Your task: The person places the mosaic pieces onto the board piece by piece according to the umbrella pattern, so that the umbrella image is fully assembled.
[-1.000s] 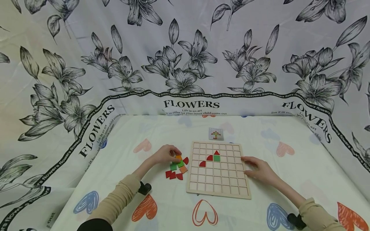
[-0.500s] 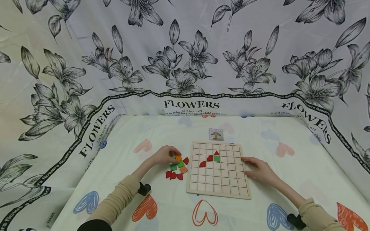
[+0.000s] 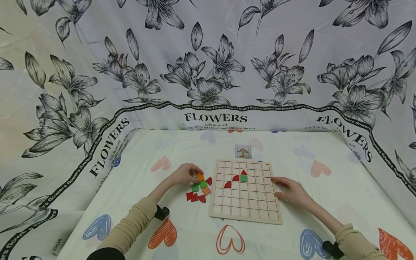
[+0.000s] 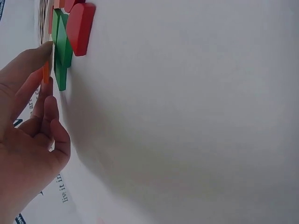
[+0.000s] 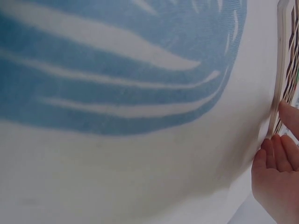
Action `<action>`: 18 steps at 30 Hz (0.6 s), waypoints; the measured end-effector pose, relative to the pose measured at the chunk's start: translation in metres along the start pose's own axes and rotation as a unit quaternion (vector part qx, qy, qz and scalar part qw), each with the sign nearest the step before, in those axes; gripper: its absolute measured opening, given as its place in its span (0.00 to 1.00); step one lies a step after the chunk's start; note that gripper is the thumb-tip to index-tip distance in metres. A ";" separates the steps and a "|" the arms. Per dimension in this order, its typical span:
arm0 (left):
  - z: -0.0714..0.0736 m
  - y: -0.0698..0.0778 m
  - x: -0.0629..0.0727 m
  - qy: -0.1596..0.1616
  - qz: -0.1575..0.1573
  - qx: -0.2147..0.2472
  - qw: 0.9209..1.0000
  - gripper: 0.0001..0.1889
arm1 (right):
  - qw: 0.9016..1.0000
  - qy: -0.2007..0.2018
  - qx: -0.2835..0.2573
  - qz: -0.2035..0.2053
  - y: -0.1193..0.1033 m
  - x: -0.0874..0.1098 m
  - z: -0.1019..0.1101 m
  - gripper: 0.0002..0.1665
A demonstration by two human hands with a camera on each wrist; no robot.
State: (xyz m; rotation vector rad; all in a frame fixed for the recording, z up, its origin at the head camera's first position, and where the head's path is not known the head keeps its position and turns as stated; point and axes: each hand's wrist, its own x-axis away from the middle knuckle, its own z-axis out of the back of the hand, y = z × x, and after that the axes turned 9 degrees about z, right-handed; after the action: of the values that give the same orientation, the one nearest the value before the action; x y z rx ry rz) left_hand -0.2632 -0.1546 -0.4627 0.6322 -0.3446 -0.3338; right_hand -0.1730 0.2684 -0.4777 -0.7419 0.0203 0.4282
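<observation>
My left hand pinches an orange square tile between thumb and fingers, over a small pile left of the board. Green tiles, another orange tile and several red pieces lie in that pile. The wooden grid board lies flat; set in its cells are a red triangle, a green square and two red quarter-round pieces. At the board's right edge rests my right hand, thumb and fingertips touching the rim, spread apart along it.
Behind the board lies a small pattern card with a coloured figure on a grid. A heart-printed cloth covers the table. The floral curtain hangs along the back and sides.
Almost nothing differs. The left hand keeps to the same spot at the pile with its fingers on the orange tile, and the right hand stays at the board's edge.
</observation>
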 end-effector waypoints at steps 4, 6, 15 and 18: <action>0.001 0.000 0.000 0.005 0.002 0.005 1.000 0.14 | 1.000 -0.001 0.001 0.001 -0.001 -0.001 0.000 0.32; 0.002 0.002 0.000 0.008 0.005 0.013 1.000 0.14 | 1.000 0.002 0.001 0.002 -0.001 -0.001 0.000 0.32; 0.002 0.011 0.001 0.030 0.001 0.027 0.999 0.14 | 1.000 0.003 -0.005 0.005 -0.001 0.000 0.001 0.32; 0.002 0.013 -0.001 0.032 -0.003 0.030 0.999 0.14 | 1.000 0.001 -0.004 0.005 -0.001 0.000 0.001 0.32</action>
State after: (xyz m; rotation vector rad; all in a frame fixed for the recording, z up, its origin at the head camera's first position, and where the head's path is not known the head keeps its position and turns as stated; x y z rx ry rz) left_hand -0.2617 -0.1453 -0.4536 0.7007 -0.2915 -0.3090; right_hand -0.1731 0.2682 -0.4766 -0.7502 0.0241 0.4370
